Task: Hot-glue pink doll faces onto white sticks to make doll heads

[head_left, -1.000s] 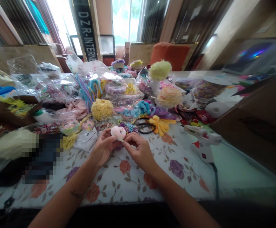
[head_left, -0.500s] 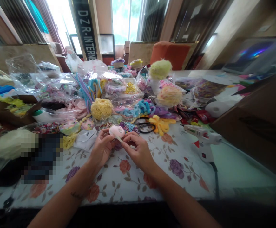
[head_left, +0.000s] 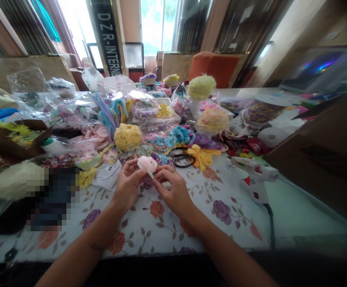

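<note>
A small pink doll head with a painted eye is held above the flowered cloth. My left hand is closed around its left side, thumb against the lower edge. A pale narrow strip sticks out from the head's underside toward my right hand. The fingertips of that hand pinch the strip's end; whether it is joined to the head I cannot tell. Just behind the hands lie a bag of colourful small pieces and black-handled scissors.
A white glue gun lies at the right, its cord running to the front edge. A cardboard box stands beyond it. Yellow yarn balls, plastic bags and fuzzy strips crowd the back. A white paper lies left of my hands.
The doll head has turned and tilted slightly in my fingers, showing its side more. Both hands stay in nearly the same place.
</note>
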A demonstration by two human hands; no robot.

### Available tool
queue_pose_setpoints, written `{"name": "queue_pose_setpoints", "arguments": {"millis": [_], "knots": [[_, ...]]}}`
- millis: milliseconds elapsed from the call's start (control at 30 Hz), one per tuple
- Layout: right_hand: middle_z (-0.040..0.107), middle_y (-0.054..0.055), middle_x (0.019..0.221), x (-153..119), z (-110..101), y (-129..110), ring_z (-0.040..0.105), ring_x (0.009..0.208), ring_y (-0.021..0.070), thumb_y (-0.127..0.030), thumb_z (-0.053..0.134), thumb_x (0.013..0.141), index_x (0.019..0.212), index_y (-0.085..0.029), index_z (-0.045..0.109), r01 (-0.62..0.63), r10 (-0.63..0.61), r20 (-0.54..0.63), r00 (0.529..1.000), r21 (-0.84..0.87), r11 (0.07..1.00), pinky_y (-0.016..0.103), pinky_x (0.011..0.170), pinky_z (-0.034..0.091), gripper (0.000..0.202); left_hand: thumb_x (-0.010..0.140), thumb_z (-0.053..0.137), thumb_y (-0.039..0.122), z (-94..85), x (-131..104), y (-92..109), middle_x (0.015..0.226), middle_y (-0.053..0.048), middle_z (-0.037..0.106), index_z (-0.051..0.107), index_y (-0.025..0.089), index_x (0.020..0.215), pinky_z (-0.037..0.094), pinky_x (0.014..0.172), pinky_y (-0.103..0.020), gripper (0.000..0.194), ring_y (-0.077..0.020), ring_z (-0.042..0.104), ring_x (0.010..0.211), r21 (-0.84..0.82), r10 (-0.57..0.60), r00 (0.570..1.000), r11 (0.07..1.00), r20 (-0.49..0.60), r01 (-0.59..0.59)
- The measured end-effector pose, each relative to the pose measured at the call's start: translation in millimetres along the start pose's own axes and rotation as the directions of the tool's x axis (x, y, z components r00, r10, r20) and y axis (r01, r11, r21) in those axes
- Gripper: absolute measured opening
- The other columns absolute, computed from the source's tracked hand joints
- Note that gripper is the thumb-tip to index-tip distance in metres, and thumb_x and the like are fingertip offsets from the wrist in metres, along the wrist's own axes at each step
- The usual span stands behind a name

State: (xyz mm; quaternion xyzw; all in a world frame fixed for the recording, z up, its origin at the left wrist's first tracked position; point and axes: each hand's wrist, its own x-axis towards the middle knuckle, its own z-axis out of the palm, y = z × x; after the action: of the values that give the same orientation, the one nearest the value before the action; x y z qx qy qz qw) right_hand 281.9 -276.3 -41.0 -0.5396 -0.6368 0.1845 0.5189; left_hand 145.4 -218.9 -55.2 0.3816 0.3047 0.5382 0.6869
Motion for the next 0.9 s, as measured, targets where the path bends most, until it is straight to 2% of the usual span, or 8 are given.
{"name": "queue_pose_setpoints", "arguments": {"millis": [100, 367, 567, 633, 733, 800, 900], "knots": [[0.06, 0.005, 0.085, -0.6, 0.7, 0.6, 0.06, 0.09, 0.0203, -0.016, 0.058, 0.08, 0.07, -0.02, 0.059, 0.026, -0.026, 0.005, 1.0, -0.008, 1.0, 0.032, 0.077, 0.048, 0.012, 0.069, 0.074, 0.02, -0.1, 0.1, -0.6, 0.097, -0.002, 0.066, 0.057, 0.02, 0.097, 0.05, 0.078, -0.029, 0.032, -0.0165, 0.064, 0.089, -0.011, -0.015, 1.0, 1.0, 0.01, 0.016], [0.06, 0.005, 0.09, -1.6, 0.5, 0.6, 0.061, 0.088, 0.0192, -0.016, 0.059, 0.079, 0.071, -0.02, 0.06, 0.014, -0.015, 0.059, 0.998, 0.012, 1.0, 0.03, 0.074, 0.048, 0.009, 0.067, 0.073, 0.017, -2.3, 1.6, -1.8, 0.099, -0.001, 0.064, 0.059, 0.021, 0.096, 0.05, 0.078, -0.028, 0.033, -0.0145, 0.063, 0.087, 0.04, 0.051, 0.998, 0.998, -0.019, -0.051], [0.06, 0.002, 0.085, -2.4, -4.7, -4.0, 0.061, 0.079, 0.0143, -0.016, 0.061, 0.078, 0.066, -0.02, 0.055, -0.08, 0.048, 0.145, 0.988, 0.23, 0.97, 0.023, 0.067, 0.051, 0.013, 0.067, 0.073, 0.015, -1.7, 0.0, 0.9, 0.099, -0.001, 0.065, 0.061, 0.021, 0.097, 0.051, 0.077, -0.023, 0.033, -0.0132, 0.062, 0.086, 0.045, 0.053, 0.999, 0.998, 0.006, -0.054], [0.06, 0.001, 0.085, -3.7, -4.2, -4.6, 0.061, 0.076, 0.0127, -0.015, 0.062, 0.076, 0.067, -0.019, 0.056, -0.094, 0.056, 0.156, 0.986, 0.253, 0.963, 0.021, 0.065, 0.051, 0.012, 0.067, 0.074, 0.015, -1.1, -0.7, 2.1, 0.098, 0.0, 0.066, 0.062, 0.022, 0.097, 0.051, 0.076, -0.022, 0.033, -0.0129, 0.063, 0.086, 0.041, 0.039, 0.999, 0.998, -0.007, -0.039], [0.061, 0.001, 0.085, -3.6, -2.9, -4.1, 0.061, 0.076, 0.0122, -0.015, 0.064, 0.075, 0.067, -0.019, 0.058, -0.06, 0.025, 0.155, 0.988, 0.222, 0.973, 0.02, 0.068, 0.051, 0.011, 0.068, 0.075, 0.015, -0.7, -0.8, 3.9, 0.101, 0.0, 0.067, 0.062, 0.022, 0.098, 0.053, 0.076, -0.023, 0.033, -0.0151, 0.064, 0.09, 0.052, 0.002, 1.0, 0.999, -0.014, -0.002], [0.064, 0.001, 0.084, -2.9, -6.2, -3.3, 0.062, 0.078, 0.0132, -0.023, 0.067, 0.078, 0.069, -0.02, 0.06, -0.019, -0.004, 0.153, 0.988, 0.148, 0.989, 0.021, 0.071, 0.05, 0.011, 0.069, 0.074, 0.017, -1.0, -0.4, 5.1, 0.102, 0.0, 0.068, 0.063, 0.023, 0.097, 0.054, 0.076, -0.024, 0.031, -0.0172, 0.064, 0.092, 0.038, -0.023, 1.0, 0.999, -0.01, 0.024], [0.067, 0.001, 0.078, -8.2, -24.8, 1.7, 0.063, 0.077, 0.0156, -0.036, 0.064, 0.084, 0.072, -0.02, 0.063, 0.008, -0.005, 0.07, 0.998, -0.043, 0.999, 0.025, 0.074, 0.049, 0.019, 0.073, 0.07, 0.017, -2.4, 1.3, 6.7, 0.1, 0.001, 0.07, 0.064, 0.024, 0.096, 0.055, 0.076, -0.026, 0.024, -0.0182, 0.063, 0.093, -0.018, -0.053, 0.999, 0.998, 0.0, 0.053]]}}
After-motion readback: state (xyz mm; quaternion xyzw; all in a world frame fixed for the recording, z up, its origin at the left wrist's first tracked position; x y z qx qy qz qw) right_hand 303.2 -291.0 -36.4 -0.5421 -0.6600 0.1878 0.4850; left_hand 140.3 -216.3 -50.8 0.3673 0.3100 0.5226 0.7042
